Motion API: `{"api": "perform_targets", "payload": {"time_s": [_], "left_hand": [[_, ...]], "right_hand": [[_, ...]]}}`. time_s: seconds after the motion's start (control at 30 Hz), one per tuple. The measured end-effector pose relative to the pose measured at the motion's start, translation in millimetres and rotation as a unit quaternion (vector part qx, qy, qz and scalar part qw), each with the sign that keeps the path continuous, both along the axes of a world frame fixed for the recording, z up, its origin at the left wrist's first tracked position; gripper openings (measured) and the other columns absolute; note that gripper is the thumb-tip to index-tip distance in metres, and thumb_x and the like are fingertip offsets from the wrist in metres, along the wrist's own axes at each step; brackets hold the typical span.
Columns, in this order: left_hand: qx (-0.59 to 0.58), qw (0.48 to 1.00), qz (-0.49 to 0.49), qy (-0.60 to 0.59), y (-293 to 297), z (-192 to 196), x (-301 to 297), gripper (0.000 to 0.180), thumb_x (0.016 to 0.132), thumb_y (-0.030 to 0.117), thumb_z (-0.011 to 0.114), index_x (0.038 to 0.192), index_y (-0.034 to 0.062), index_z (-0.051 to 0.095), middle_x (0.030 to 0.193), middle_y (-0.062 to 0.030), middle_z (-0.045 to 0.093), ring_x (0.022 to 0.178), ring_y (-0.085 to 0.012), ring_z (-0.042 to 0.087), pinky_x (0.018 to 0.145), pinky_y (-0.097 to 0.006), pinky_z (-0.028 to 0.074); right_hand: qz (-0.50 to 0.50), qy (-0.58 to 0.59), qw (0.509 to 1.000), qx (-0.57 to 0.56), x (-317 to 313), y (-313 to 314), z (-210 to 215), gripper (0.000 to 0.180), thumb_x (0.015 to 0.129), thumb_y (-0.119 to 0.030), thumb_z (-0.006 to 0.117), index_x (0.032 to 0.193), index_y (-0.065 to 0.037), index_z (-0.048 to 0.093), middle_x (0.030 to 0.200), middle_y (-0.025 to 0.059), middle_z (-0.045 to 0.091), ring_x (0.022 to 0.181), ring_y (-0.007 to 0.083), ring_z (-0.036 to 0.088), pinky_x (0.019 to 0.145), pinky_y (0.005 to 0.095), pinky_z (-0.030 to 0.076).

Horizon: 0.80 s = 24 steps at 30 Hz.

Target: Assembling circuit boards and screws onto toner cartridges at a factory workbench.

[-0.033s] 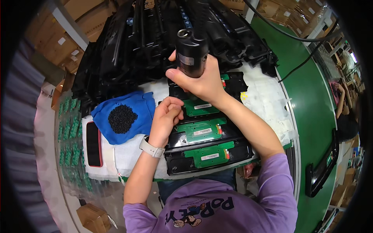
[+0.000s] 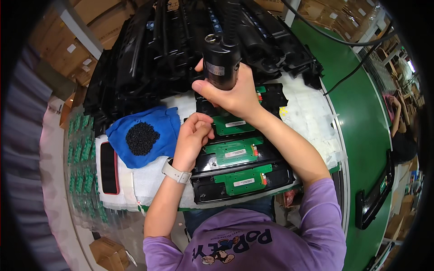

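My right hand (image 2: 239,97) is wrapped round a black electric screwdriver (image 2: 220,63), held upright with its cable leading up from the top. Its tip is hidden behind my hand, over a green circuit board (image 2: 233,129) set in a black plastic panel. My left hand (image 2: 194,135) is closed, fingers curled and pinched at that board's left edge; whatever they hold is too small to make out. Nearer to me lie two more black panels with green boards, a middle one (image 2: 235,152) and a front one (image 2: 244,180). Another panel (image 2: 271,95) lies beyond, partly covered by my right hand.
Small black screws (image 2: 142,138) are heaped on a blue cloth (image 2: 165,122) to the left, beside a red-edged phone (image 2: 109,169). Long black plastic housings (image 2: 153,58) fill the table's far side. Green boards in clear trays (image 2: 81,153) are stacked at left. A person (image 2: 402,140) is far right.
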<state>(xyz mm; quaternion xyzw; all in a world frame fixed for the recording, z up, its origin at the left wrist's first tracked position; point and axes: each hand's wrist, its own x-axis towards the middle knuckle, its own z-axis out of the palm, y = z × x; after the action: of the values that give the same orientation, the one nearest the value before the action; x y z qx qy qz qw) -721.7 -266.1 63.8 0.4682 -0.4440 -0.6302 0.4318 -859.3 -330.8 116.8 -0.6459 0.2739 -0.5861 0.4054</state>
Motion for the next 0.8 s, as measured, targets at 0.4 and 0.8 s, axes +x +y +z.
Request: {"api": "perform_targets", "payload": {"time_s": [0.4, 0.8], "left_hand": [[-0.013, 0.999, -0.015, 0.028, -0.7, -6.9, 5.1, 0.008, 0.090, 0.008, 0.047, 0.096, 0.0038, 0.051, 0.061, 0.0006, 0.050, 0.049, -0.0032, 0.037, 0.044, -0.017, 0.026], [-0.067, 0.993, 0.004, 0.094, 9.2, 9.6, 4.3, 0.013, 0.090, 0.012, 0.054, 0.090, -0.0009, 0.057, 0.078, -0.0109, 0.063, 0.045, -0.0033, 0.039, 0.045, -0.015, 0.032]], "right_hand": [[0.011, 0.018, 1.000, -0.022, -6.0, 4.8, -1.6, 0.028, 0.067, -0.018, 0.075, 0.079, -0.001, 0.057, 0.067, 0.0008, 0.058, 0.060, 0.0063, 0.053, 0.054, 0.0212, 0.042], [0.194, -0.194, 0.959, -0.073, -39.1, 38.7, 41.8, 0.035, 0.086, -0.034, 0.054, 0.105, -0.008, 0.041, 0.059, 0.0012, 0.044, 0.042, 0.0116, 0.043, 0.046, 0.0276, 0.039]]}}
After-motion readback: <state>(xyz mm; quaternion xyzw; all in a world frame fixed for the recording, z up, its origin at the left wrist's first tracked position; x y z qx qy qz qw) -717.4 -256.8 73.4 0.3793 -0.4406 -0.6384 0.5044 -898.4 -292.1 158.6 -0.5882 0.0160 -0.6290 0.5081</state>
